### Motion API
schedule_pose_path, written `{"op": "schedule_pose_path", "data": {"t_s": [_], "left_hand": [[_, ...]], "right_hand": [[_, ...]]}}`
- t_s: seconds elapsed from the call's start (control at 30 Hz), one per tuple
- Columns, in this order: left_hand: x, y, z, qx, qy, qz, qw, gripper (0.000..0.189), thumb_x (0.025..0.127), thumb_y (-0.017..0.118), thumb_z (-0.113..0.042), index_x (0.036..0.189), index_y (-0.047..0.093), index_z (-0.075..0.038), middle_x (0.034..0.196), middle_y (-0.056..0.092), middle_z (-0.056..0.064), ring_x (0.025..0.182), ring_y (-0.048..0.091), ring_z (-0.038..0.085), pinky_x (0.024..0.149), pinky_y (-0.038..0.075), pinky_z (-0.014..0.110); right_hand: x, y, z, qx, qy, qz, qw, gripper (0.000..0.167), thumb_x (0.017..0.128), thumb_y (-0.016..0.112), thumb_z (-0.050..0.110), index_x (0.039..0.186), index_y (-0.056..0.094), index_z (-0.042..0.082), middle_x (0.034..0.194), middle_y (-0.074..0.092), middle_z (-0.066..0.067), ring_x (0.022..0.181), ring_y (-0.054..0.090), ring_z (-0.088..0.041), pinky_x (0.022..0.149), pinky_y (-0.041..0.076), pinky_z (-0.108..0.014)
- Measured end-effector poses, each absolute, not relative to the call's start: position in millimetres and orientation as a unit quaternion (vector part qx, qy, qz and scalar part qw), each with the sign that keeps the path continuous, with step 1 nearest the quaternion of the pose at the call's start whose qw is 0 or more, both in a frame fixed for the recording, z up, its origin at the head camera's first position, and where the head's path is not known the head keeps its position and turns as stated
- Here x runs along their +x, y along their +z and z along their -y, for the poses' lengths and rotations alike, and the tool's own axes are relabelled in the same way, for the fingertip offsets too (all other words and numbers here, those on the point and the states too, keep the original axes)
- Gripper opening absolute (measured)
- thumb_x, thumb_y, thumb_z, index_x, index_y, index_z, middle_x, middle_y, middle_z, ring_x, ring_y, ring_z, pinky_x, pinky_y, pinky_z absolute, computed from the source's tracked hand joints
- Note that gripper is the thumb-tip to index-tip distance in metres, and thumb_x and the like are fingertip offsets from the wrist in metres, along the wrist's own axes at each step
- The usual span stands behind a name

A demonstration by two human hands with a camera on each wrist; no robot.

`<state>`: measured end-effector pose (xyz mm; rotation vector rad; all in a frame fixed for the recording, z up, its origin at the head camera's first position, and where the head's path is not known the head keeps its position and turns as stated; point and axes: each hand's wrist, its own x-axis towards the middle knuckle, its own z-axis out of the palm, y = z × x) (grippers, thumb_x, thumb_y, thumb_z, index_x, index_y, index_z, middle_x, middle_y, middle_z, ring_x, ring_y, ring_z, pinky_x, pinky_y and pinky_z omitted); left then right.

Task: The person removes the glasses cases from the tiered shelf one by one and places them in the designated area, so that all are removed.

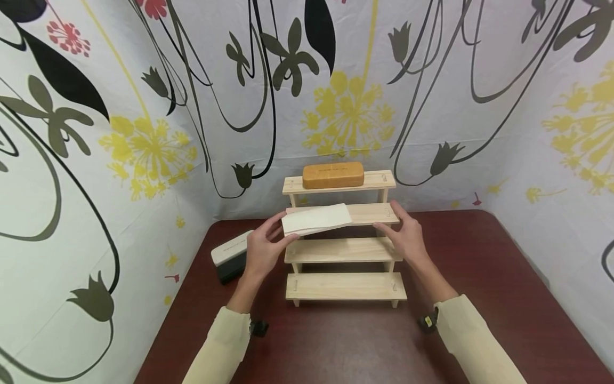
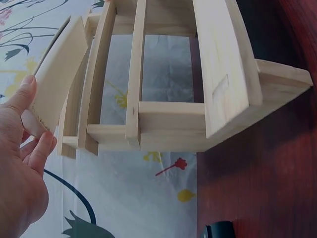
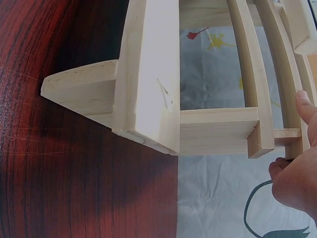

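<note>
A slim, cream-white case (image 1: 316, 217) is tilted over the left part of the second shelf from the top of a wooden stepped rack (image 1: 346, 286). My left hand (image 1: 264, 244) pinches its left end between thumb and fingers. In the left wrist view the case (image 2: 60, 74) shows a dark gap along its far edge. My right hand (image 1: 406, 234) grips the right end of that same shelf (image 1: 371, 213), thumb in front and fingers at the far side. The right wrist view shows that hand (image 3: 299, 166) at the shelf's end.
A tan-orange case (image 1: 333, 175) sits on the top shelf. Left of the rack, a white-and-black case (image 1: 232, 257) lies on the dark red table (image 1: 345, 341), partly behind my left hand. Patterned cloth (image 1: 431, 106) hangs close behind and on both sides.
</note>
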<state>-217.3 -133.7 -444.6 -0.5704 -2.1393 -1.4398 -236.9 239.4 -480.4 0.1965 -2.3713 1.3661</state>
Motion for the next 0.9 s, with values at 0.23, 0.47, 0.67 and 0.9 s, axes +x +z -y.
{"op": "schedule_pose_path", "data": {"t_s": [0.23,0.47,0.67,0.9], "left_hand": [[-208,-449,151,-0.194,-0.545,0.777,0.250,0.062,0.081,0.095,-0.017,0.138,0.071,-0.012,0.136,0.071,0.011,0.119,0.072,0.027,0.097,0.059,0.032],[-199,-456,167,-0.164,-0.528,0.790,0.267,0.063,0.078,0.096,-0.012,0.137,0.072,-0.012,0.133,0.072,0.013,0.121,0.071,0.027,0.097,0.060,0.040],[-195,-464,182,-0.156,-0.523,0.790,0.279,0.064,0.077,0.095,-0.004,0.137,0.071,-0.005,0.133,0.072,0.018,0.120,0.071,0.033,0.096,0.059,0.038],[-180,-457,193,-0.144,-0.529,0.788,0.281,0.061,0.080,0.094,-0.006,0.136,0.072,-0.008,0.133,0.072,0.015,0.117,0.072,0.032,0.094,0.059,0.035]], "right_hand": [[-237,-481,-239,0.073,0.491,0.846,0.197,0.085,0.093,0.086,0.022,0.160,0.040,-0.006,0.164,0.038,-0.027,0.153,0.034,-0.045,0.123,0.032,-0.059],[-237,-481,-239,0.076,0.493,0.844,0.199,0.085,0.094,0.086,0.023,0.160,0.041,-0.006,0.164,0.038,-0.027,0.153,0.034,-0.045,0.123,0.032,-0.059],[-237,-480,-239,0.068,0.495,0.844,0.195,0.085,0.094,0.085,0.024,0.160,0.041,-0.005,0.164,0.038,-0.026,0.154,0.034,-0.043,0.124,0.031,-0.057],[-237,-482,-239,0.066,0.495,0.845,0.195,0.085,0.094,0.085,0.025,0.160,0.041,-0.006,0.164,0.039,-0.025,0.154,0.034,-0.042,0.123,0.033,-0.058]]}}
